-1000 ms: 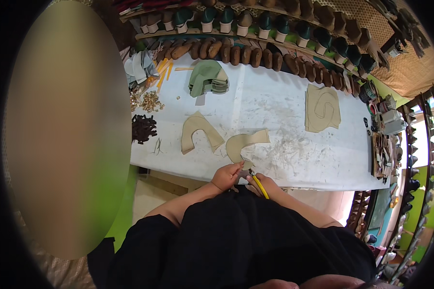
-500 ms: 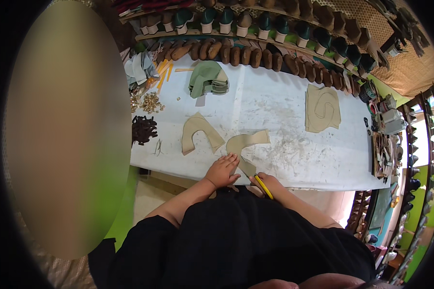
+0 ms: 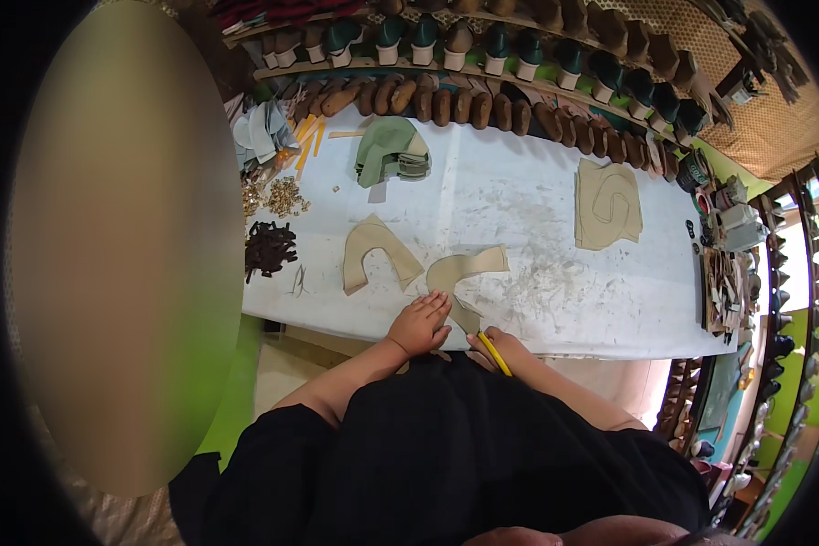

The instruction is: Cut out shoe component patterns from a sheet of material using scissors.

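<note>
My left hand [image 3: 420,322] lies flat with fingers stretched out on a curved beige shoe-upper piece [image 3: 464,265], at the table's near edge. Just to its right, my right hand [image 3: 499,349] is closed around a slim yellow utility knife [image 3: 494,353]. The front end of this tool is at the lower end of the beige piece, where its blade is too small to make out. Left of the piece under my hand lies another arch-shaped beige piece [image 3: 373,246], touched by neither hand.
The white-covered table [image 3: 510,200] bears a stack of green pieces [image 3: 389,150], beige sheets with drawn outlines [image 3: 608,207], gold-coloured bits [image 3: 287,196] and dark brown bits [image 3: 269,247]. Shoe lasts [image 3: 480,110] line its far edge. Stacked scraps [image 3: 724,291] stand at right.
</note>
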A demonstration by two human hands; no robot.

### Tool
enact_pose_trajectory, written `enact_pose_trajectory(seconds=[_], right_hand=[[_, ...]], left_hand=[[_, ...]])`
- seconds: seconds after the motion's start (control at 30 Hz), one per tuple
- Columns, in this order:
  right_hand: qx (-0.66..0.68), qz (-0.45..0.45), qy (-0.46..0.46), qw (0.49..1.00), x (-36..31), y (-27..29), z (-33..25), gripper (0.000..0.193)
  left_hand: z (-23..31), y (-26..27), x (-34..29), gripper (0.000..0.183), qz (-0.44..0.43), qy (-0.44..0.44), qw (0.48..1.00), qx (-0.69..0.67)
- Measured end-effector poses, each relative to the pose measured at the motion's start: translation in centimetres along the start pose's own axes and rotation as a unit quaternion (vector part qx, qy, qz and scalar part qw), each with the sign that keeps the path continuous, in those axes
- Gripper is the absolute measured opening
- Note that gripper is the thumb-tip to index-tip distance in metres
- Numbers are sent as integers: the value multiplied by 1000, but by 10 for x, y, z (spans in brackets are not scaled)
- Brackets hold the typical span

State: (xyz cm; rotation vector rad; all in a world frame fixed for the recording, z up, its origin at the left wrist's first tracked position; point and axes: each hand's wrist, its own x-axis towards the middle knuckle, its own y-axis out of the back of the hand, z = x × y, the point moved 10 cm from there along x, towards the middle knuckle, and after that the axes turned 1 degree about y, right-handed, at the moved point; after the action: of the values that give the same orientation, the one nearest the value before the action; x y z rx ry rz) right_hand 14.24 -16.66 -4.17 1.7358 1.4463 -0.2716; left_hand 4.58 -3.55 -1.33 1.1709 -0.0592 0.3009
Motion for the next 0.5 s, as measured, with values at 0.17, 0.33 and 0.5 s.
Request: enact_pose_trajectory(seconds=[0.17,0.33,0.5], right_hand=[[0,3,9,1000,3,-4,0,61],[-44,8,46,998,12,-10,5,59],[-37,-3,30,999,9,-8,-2,62]], left_hand=[[0,0,0,51,2,-3,1000,-7],[2,1,1,51,7,-8,1000,-10],[-1,1,1,51,0,-1,1000,-12]])
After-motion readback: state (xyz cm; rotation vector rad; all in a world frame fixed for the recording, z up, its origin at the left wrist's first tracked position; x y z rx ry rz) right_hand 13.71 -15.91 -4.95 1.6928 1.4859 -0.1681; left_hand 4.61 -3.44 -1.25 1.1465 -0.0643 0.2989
